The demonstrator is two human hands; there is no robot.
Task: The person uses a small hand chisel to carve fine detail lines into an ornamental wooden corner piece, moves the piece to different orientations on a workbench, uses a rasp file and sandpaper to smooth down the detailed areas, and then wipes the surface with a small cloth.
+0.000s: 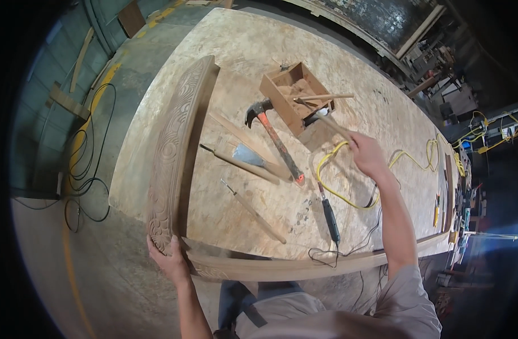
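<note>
On a pale chipboard desk (pixel 349 73), the left hand (pixel 169 261) clamps the corner of a curved, carved brown wooden frame (pixel 174 141) (carving looks largely finished), while the right hand (pixel 365 152) closes around a wooden-handled tool (pixel 329 123) at a small wooden box (pixel 296 96).

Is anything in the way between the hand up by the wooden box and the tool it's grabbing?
No. The right hand already grips the wooden tool handle beside the wooden box; nothing visible lies between them.
</note>
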